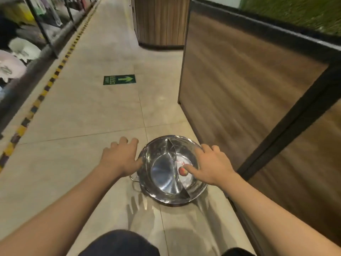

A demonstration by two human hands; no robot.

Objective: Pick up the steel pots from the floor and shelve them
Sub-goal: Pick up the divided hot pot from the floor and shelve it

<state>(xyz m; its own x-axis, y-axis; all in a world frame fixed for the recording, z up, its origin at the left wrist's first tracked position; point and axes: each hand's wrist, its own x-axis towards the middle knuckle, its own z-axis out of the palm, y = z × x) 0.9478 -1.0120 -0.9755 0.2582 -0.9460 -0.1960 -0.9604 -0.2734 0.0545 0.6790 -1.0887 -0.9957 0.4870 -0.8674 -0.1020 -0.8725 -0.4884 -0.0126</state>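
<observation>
Pot: round shiny steel pot with curved divider, lower centre, mouth up, divider running upper-left to lower-right.
Left hand: fingers spread, at left rim.
Right hand: fingers spread over right rim.
Room: wooden panel wall close right; beige tiled floor open left.

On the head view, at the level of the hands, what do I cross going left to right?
Yellow-and-black striped floor tape → left hand at the rim → round divided steel pot → right hand over the pot's right side → wood-grain partition panel.

Shelf at left blurred; goods on it unreadable. Floor sign text too small to read. Right hand covers the steel pot far rim. Red label part-hidden under thumb. Both forearms cut by frame bottom.
</observation>
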